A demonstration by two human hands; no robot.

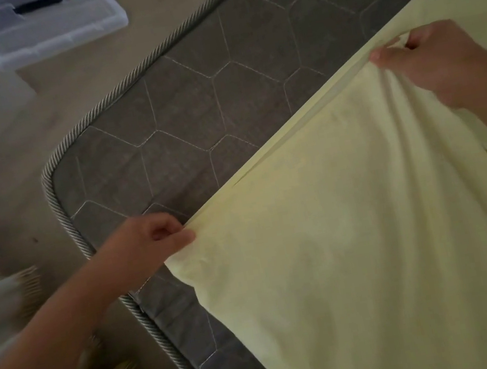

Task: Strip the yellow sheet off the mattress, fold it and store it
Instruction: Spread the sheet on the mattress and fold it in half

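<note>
Both hands, left hand (152,241) and right hand (428,63), are pinching the pale yellow cotton sheet's (358,245) hem, peeling it across the grey hexagon-quilted mattress (220,91); next, probably freeing remaining corners.

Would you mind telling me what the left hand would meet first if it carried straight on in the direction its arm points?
Likely the yellow sheet itself: the left hand already pinches its edge and points up and to the right. Beyond the edge lies the bare grey mattress; depth is hard to judge.
</note>
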